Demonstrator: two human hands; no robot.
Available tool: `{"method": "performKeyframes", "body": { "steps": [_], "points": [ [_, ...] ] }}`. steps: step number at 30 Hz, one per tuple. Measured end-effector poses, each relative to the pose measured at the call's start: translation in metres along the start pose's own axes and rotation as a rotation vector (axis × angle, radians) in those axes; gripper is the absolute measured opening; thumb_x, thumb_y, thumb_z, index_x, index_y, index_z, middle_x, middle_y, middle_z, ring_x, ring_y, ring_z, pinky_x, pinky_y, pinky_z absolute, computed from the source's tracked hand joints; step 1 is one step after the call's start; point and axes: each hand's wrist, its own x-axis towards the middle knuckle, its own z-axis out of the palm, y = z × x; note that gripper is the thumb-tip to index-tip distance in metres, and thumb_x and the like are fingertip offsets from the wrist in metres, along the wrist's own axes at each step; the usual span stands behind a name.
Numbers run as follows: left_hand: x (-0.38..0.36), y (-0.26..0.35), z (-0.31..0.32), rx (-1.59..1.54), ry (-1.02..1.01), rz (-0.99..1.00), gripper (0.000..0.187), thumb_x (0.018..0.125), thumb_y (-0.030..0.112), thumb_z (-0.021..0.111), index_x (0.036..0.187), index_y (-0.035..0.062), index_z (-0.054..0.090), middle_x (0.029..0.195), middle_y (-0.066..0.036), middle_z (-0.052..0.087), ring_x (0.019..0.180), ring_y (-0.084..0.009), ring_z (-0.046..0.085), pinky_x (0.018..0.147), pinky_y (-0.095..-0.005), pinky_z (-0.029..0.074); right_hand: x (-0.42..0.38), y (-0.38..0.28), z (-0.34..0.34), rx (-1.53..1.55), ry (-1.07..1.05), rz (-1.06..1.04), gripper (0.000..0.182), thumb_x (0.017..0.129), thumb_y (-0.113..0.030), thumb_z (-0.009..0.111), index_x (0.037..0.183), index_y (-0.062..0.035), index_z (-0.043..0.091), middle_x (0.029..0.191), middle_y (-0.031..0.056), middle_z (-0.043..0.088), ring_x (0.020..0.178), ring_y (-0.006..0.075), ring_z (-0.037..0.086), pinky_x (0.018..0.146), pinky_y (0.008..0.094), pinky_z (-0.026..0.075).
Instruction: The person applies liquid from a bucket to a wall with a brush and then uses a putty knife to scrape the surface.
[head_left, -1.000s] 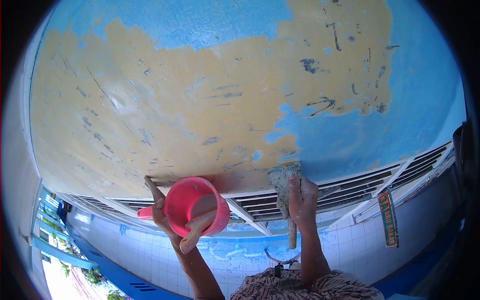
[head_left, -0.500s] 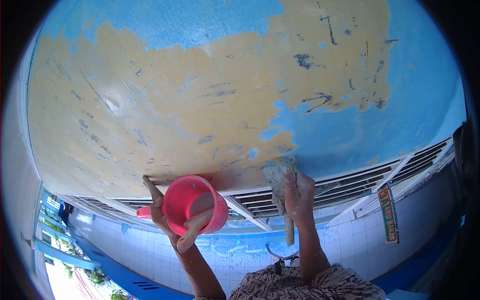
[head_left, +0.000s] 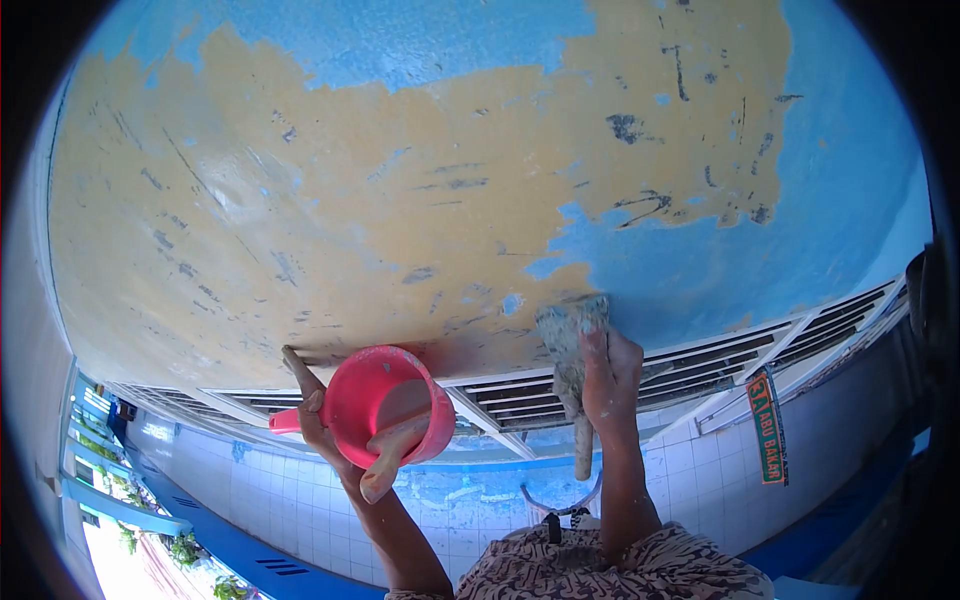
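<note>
My left hand is closed around a pink plastic dipper just below the wall's patchy surface. A pale, whitish material coats part of the dipper's inside, and a tool's wooden handle sticks out over its near rim. In my right hand is a putty-smeared scraper, its broad blade up at the wall's lower edge and its handle pointing down. My right fingers press along the back of the blade. The wall shows a large tan area with dark scuffs, bordered by blue paint.
Louvred vents in a white frame run below the painted wall. A green and orange sign hangs at the right. White tiles cover the surface below, with a blue band and plants at the left.
My right hand and the scraper have moved slightly up and to the right along the wall. My left hand still holds the dipper, and the view has shifted a little.
</note>
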Motion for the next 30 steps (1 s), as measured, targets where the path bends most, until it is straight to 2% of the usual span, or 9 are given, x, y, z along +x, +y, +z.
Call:
{"method": "performKeyframes", "body": {
  "steps": [1,5,7,12,17,19,20,26,30],
  "points": [
    [0.002,-0.002,-0.004,-0.01,0.007,-0.009,0.075,0.091,0.033,0.039,0.162,0.0136,0.02,0.129,-0.009,0.053,0.107,-0.0185,0.054,0.098,-0.033,0.043,-0.003,0.011,-0.006,-0.075,0.04,-0.079,0.034,0.106,-0.024,0.053,0.089,0.0037,0.063,0.063,-0.0027,0.052,0.06,0.003,0.043,0.051,0.0248,0.038],
    [0.0,-0.001,-0.005,0.163,-0.012,0.073,0.076,0.091,0.034,0.038,0.162,0.0137,0.02,0.141,-0.011,0.047,0.116,-0.0214,0.053,0.102,-0.0347,0.043,0.008,-0.009,-0.007,-0.088,0.043,-0.084,0.034,0.106,-0.025,0.052,0.089,0.0035,0.063,0.062,-0.0042,0.051,0.061,0.0026,0.042,0.052,0.0248,0.037],
    [-0.006,0.009,0.009,0.031,-0.036,-0.035,0.073,0.095,0.031,0.033,0.16,0.0033,0.017,0.165,-0.014,0.022,0.115,-0.014,0.051,0.1,-0.0281,0.042,0.005,-0.014,-0.005,-0.021,0.026,-0.013,0.034,0.105,-0.024,0.053,0.089,0.0037,0.063,0.064,-0.0045,0.05,0.064,0.0032,0.042,0.055,0.0264,0.037],
    [-0.01,-0.004,-0.007,0.043,-0.004,0.063,0.072,0.095,0.036,0.032,0.157,0.0016,0.024,0.163,-0.016,0.027,0.127,-0.0229,0.046,0.105,-0.0368,0.042,0.007,-0.003,-0.021,-0.259,0.067,-0.185,0.037,0.105,-0.027,0.052,0.084,0.0022,0.06,0.068,-0.0062,0.046,0.066,0.0046,0.035,0.057,0.0263,0.032],
    [-0.027,-0.005,-0.029,0.083,0.02,0.15,0.073,0.094,0.041,0.03,0.154,0.0,0.031,0.16,-0.018,0.032,0.14,-0.0318,0.041,0.111,-0.0455,0.042,0.025,-0.067,-0.006,-0.002,0.002,0.05,0.04,0.104,-0.033,0.055,0.084,0.0021,0.059,0.069,-0.0062,0.042,0.068,0.006,0.034,0.059,0.0282,0.031],
    [-0.043,-0.006,-0.033,-0.052,0.006,0.069,0.066,0.1,0.044,0.025,0.144,-0.0011,0.042,0.148,-0.023,0.047,0.139,-0.0342,0.044,0.112,-0.0549,0.044,0.016,-0.043,-0.013,-0.172,0.044,-0.143,0.041,0.105,-0.031,0.054,0.087,0.005,0.061,0.064,-0.0021,0.052,0.067,0.0056,0.045,0.059,0.0273,0.041],
    [-0.055,-0.008,-0.018,0.083,0.157,0.159,0.062,0.098,0.044,0.03,0.13,-0.0037,0.053,0.136,-0.023,0.057,0.125,-0.0344,0.057,0.105,-0.0502,0.049,0.016,-0.032,-0.012,-0.178,0.041,-0.159,0.041,0.105,-0.031,0.054,0.087,0.005,0.061,0.064,-0.0021,0.052,0.067,0.0056,0.045,0.059,0.0273,0.041],
    [-0.088,-0.038,-0.079,-0.032,-0.061,-0.09,0.056,0.089,0.044,0.042,0.109,-0.0049,0.06,0.103,-0.018,0.067,0.094,-0.0296,0.065,0.087,-0.0414,0.054,0.04,-0.082,0.01,-0.192,-0.032,-0.182,0.041,0.105,-0.03,0.053,0.083,0.0042,0.06,0.061,-0.0038,0.044,0.062,0.0059,0.036,0.053,0.0286,0.033],
    [-0.115,-0.046,-0.08,-0.056,0.012,-0.189,0.057,0.086,0.043,0.044,0.107,-0.0067,0.062,0.1,-0.02,0.069,0.095,-0.0309,0.065,0.086,-0.0423,0.054,0.025,-0.047,0.006,-0.221,-0.013,-0.217,0.04,0.106,-0.028,0.054,0.082,0.0037,0.06,0.061,-0.0043,0.044,0.061,0.0048,0.036,0.051,0.0276,0.032]
  ]
}}
